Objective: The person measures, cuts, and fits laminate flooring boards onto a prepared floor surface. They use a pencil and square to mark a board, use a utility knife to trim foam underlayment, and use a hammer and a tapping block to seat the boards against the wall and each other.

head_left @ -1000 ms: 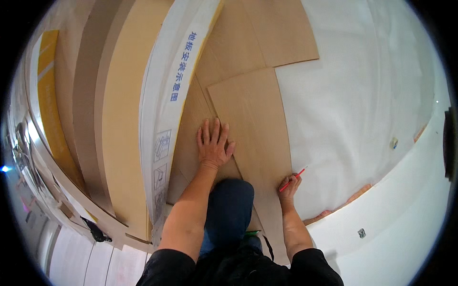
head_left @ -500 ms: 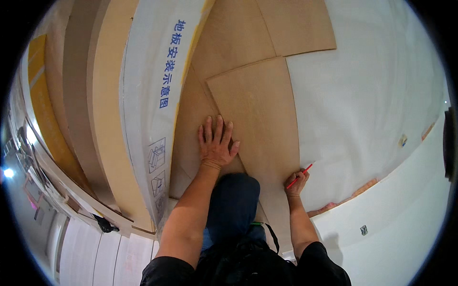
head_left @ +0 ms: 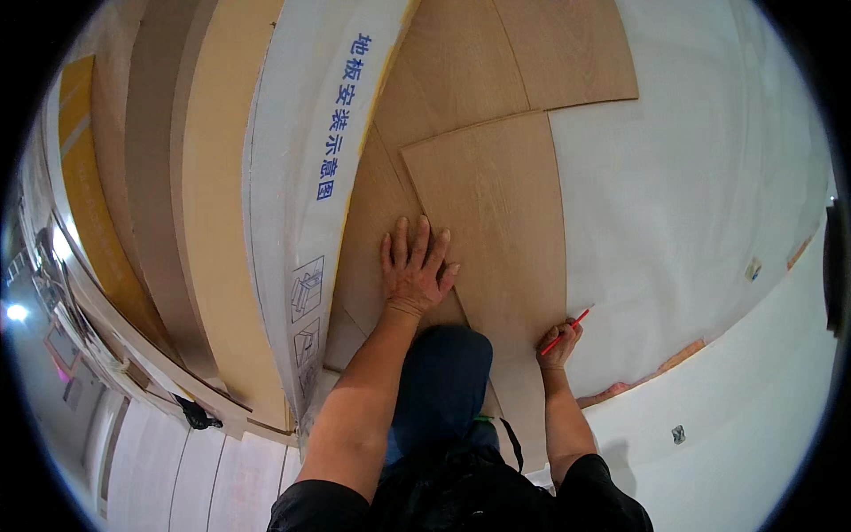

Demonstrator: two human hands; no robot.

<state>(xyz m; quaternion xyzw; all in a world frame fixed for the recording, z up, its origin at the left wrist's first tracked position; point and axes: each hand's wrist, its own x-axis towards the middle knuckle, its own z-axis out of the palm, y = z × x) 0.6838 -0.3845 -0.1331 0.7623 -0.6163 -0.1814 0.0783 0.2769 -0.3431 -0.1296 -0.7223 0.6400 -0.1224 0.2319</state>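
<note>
My left hand (head_left: 417,270) lies flat with spread fingers across the seam between a loose wood-look plank (head_left: 479,195) and the planks (head_left: 381,222) beneath its left side. My right hand (head_left: 558,346) grips a red pencil (head_left: 576,324) at the right edge of that loose plank, beside the white underlay (head_left: 674,239). The pencil tip points up and to the right. My knee (head_left: 443,381) in dark blue trousers is between my forearms.
A long white printed package (head_left: 292,115) lies left of the planks, beside stacked tan and brown boards (head_left: 222,195) and a yellow strip (head_left: 80,168). A white wall (head_left: 727,381) with a small box opening runs along the lower right. Pale planks (head_left: 151,470) show at lower left.
The view has shifted slightly, moving the planks and my hands rightward in the picture. Both hands keep about the same places on the plank, the pencil still in my right.
</note>
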